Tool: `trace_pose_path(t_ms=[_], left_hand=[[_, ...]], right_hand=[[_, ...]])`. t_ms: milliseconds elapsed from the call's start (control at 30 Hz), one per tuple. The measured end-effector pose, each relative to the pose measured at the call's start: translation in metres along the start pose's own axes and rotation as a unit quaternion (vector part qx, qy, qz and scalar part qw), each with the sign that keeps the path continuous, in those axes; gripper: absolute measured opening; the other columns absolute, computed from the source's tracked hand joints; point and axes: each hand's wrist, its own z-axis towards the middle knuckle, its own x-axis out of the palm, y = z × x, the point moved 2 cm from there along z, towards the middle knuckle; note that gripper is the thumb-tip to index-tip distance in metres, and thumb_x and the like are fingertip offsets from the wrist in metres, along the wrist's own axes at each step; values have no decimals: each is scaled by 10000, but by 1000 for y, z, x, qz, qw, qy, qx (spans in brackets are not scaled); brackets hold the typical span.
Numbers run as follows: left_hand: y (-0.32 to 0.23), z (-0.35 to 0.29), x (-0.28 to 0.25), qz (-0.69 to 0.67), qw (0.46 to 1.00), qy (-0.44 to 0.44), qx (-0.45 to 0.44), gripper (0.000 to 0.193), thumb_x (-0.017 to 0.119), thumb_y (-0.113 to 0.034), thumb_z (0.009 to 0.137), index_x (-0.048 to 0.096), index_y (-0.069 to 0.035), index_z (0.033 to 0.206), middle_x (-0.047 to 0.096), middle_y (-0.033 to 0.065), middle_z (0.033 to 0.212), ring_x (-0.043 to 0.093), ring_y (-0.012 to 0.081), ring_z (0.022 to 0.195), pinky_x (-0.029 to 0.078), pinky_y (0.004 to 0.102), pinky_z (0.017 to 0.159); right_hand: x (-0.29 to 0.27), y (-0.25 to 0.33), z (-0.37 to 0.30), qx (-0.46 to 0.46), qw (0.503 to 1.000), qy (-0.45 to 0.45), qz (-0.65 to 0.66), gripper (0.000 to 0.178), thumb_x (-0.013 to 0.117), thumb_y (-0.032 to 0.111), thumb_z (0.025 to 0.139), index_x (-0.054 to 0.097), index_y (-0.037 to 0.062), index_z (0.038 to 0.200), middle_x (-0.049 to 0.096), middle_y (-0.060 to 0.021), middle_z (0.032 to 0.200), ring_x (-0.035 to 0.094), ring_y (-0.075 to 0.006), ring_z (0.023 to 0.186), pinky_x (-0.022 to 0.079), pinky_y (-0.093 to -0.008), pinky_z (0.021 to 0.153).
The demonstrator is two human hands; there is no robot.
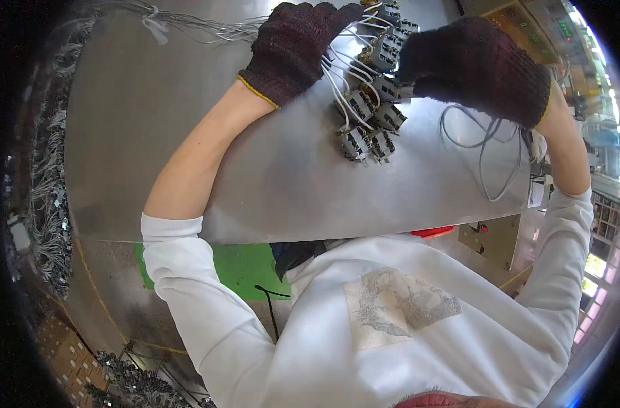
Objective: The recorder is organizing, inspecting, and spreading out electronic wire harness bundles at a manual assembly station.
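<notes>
At upper centre, clamping thin white wires (338, 66) in dark knit-gloved left hand (298, 44); cannot tell grip of dark knit-gloved right hand (476, 71); could tangle boxy grey components (386, 54) by tugging unevenly.

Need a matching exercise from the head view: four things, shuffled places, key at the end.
1. left hand
2. right hand
3. grey cable
4. green patch

A. looped on the metal table
B. at the grey blocks' right side
C. beyond the table's near edge
D. at the white wires

Pairs: 1-D, 2-B, 3-A, 4-C
</notes>
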Motion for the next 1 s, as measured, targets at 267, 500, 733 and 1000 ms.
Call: trace_pose_path(t_ms=[267,500,733,1000], left_hand=[[0,-2,3,23,998,38,-37,526,607,-160,978,649,-180,1502,704,100,932,692,290,810,535,469,751],[4,-3,-1,-4,999,-38,14,538,613,-164,970,646,-167,1507,689,97,913,689,284,809,529,476,746],[5,-4,-1,-6,1000,-28,13,555,619,-165,960,642,-161,1514,684,98,908,688,283,810,528,478,748],[4,-4,1,6,1000,4,-14,571,625,-165,950,639,-159,1521,683,99,907,687,284,811,528,479,749]], right_hand=[[2,5,-7,93,985,-63,134,185,834,159,944,789,40,1079,812,-111,1006,797,-255,906,616,-380,859],[3,5,-5,-27,997,-59,-49,173,834,193,959,800,65,1072,817,-89,1083,796,-275,931,619,-406,839],[12,-11,-8,-161,972,-87,-150,298,847,150,912,817,102,1205,815,-92,1206,796,-304,983,645,-431,873],[13,-18,3,-231,945,-70,-221,340,853,134,898,808,111,1234,818,-93,1180,800,-312,1003,646,-441,903]])
